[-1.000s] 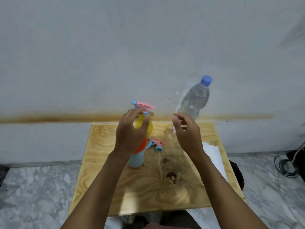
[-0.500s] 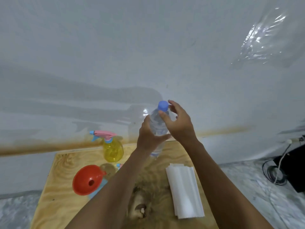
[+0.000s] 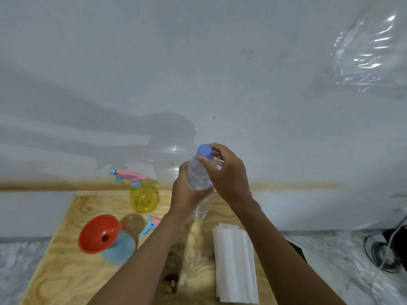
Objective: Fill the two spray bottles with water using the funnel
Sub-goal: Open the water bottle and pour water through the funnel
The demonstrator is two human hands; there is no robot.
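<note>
— Report what changed over the last second.

— One second earlier my left hand (image 3: 187, 190) was at the spray bottles and my right hand (image 3: 226, 175) held nothing. Both then transferred to the water bottle (image 3: 198, 175). Left fingers wrapped its body. Right thumb and fingertips pinched the blue cap (image 3: 204, 150), which was still fitted. Judgement: uncapping was the step in hand, and no pouring had begun.

— List containers, nearest first.

— Nearer than my left hand and to its left, the blue spray bottle (image 3: 120, 249) stood with the red funnel (image 3: 99, 234) seated in its neck. Its contents were hidden. The detached spray head (image 3: 152, 224) lay just beside my left forearm. Between my hands, the water bottle held clear water. Beyond my left hand and to its left, the yellow spray bottle (image 3: 144, 198) stood with its trigger head fitted, and no water level could be read.
</note>
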